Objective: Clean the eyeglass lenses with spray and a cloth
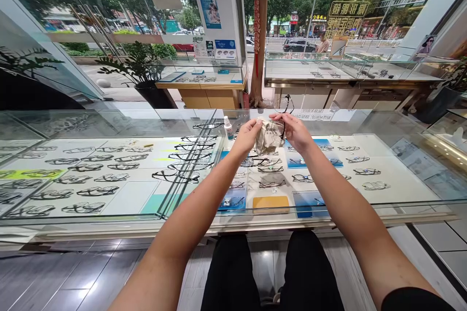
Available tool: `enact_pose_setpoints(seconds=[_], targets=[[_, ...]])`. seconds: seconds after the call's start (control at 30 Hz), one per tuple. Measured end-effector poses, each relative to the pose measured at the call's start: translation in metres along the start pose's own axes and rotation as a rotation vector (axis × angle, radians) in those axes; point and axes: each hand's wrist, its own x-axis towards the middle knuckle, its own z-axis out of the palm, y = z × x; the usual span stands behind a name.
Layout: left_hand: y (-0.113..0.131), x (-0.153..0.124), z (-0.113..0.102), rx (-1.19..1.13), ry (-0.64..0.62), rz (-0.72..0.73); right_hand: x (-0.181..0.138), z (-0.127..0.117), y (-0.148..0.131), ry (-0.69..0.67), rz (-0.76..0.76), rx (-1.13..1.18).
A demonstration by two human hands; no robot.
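Both my arms reach out over a glass display counter (pixel 109 121). My left hand (pixel 247 137) pinches a beige cleaning cloth (pixel 268 138) at its left edge. My right hand (pixel 295 131) is closed on a pair of dark-framed glasses (pixel 284 105), whose one lens sticks up above the cloth while the other is wrapped in it. A small white spray bottle (pixel 228 128) stands on the counter top just left of my left hand.
Under the glass lie several rows of spectacle frames (pixel 91 175) on white trays, with blue cards (pixel 308 201) and an orange pad (pixel 270 202). More glass counters (pixel 328 70) stand behind, beside a potted plant (pixel 146 65) and a wooden post (pixel 260 29). My black-trousered knees (pixel 273 272) are below.
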Motion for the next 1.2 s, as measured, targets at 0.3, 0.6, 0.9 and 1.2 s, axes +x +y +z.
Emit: enact_pose_setpoints(seconds=[0.3, 0.6, 0.9, 1.2], targets=[[-0.005, 0.003, -0.005, -0.112, -0.097, -0.096, -0.003, 0.0, -0.005, -0.055, -0.024, 0.001], [-0.002, 0.0, -0.008, -0.09, -0.244, -0.123, -0.007, 0.002, -0.012, -0.165, 0.025, -0.044], [-0.006, -0.001, -0.001, -0.19, -0.252, -0.098, -0.005, 0.006, -0.001, -0.11, 0.035, -0.016], [-0.003, -0.009, 0.007, -0.232, -0.279, -0.135, -0.005, 0.012, 0.004, -0.072, 0.034, 0.096]])
